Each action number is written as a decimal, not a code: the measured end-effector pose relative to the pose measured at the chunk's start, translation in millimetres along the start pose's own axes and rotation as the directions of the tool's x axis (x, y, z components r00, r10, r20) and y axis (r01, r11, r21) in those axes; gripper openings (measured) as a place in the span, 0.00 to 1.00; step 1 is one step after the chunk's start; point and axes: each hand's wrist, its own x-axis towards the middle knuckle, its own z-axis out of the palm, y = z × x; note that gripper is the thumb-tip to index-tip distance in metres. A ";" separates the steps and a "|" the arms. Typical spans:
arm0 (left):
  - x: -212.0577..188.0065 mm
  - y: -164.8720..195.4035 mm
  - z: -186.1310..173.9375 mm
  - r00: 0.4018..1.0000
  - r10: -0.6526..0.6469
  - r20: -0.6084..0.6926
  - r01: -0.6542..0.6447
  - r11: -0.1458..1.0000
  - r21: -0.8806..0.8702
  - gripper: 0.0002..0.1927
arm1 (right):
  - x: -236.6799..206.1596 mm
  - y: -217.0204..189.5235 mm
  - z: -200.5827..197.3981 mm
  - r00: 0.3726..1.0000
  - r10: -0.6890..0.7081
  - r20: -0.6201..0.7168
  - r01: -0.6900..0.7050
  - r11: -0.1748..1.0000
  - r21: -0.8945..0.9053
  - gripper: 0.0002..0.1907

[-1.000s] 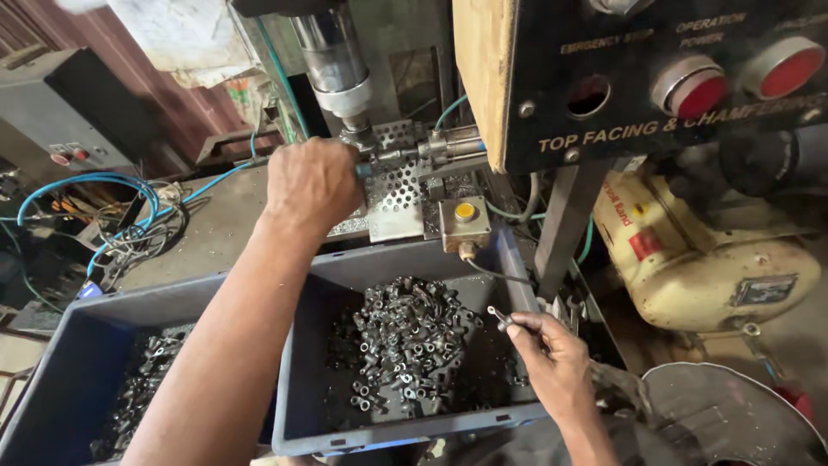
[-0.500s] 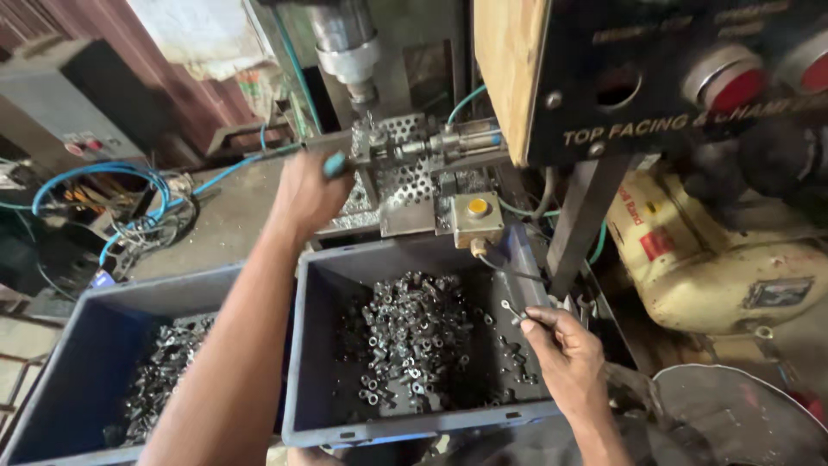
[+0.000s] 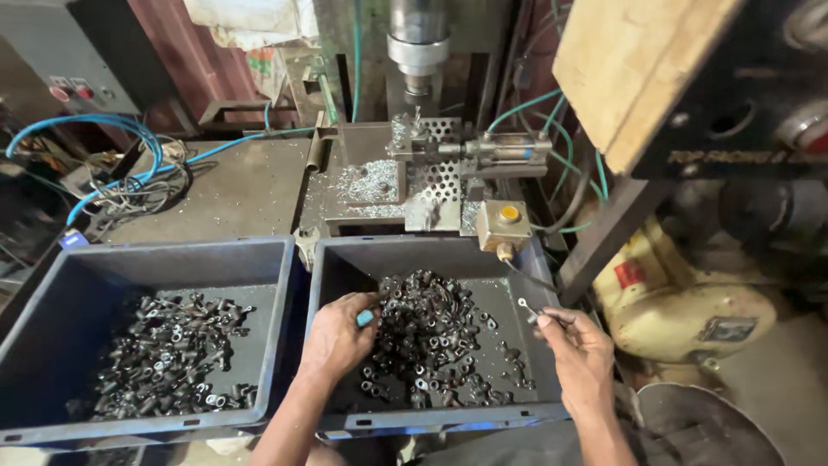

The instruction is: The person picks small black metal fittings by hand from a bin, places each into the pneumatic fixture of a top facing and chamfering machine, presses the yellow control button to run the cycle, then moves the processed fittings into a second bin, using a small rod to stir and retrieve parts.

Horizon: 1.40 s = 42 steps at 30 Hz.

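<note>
wall (image 3: 185,52): rusty corrugated metal (dim) | bench (image 3: 233,185): grey, gritty | floor: hidden

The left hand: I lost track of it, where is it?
In the head view, the left hand is inside the right-hand grey bin, touching its pile of small metal parts.

blue bins (image 3: 293,259), black metal parts (image 3: 427,328), yellow button (image 3: 510,211)

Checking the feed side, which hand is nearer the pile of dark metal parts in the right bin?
Left. The left hand touches the pile at its left edge; the right hand is apart, beyond its right side.
</note>
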 end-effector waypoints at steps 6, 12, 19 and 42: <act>-1.9 -8.6 0.4 0.996 -0.016 0.087 0.014 0.999 0.029 0.16 | 22.9 -34.6 81.2 0.967 0.165 0.195 -0.226 0.908 0.353 0.12; 1.1 -16.7 5.7 0.987 0.060 0.148 -0.074 0.993 0.091 0.18 | 100.3 -53.3 183.0 0.979 0.140 0.151 -0.186 0.917 0.352 0.06; 0.2 -24.5 11.1 0.980 0.057 0.192 -0.083 0.988 0.130 0.14 | 183.1 -20.7 231.3 0.974 0.224 0.024 -0.215 0.892 0.399 0.07; 1.1 -27.5 16.4 0.984 0.022 0.178 -0.043 0.993 0.113 0.13 | 201.8 -47.9 233.9 0.951 0.206 0.231 -0.265 0.928 0.263 0.10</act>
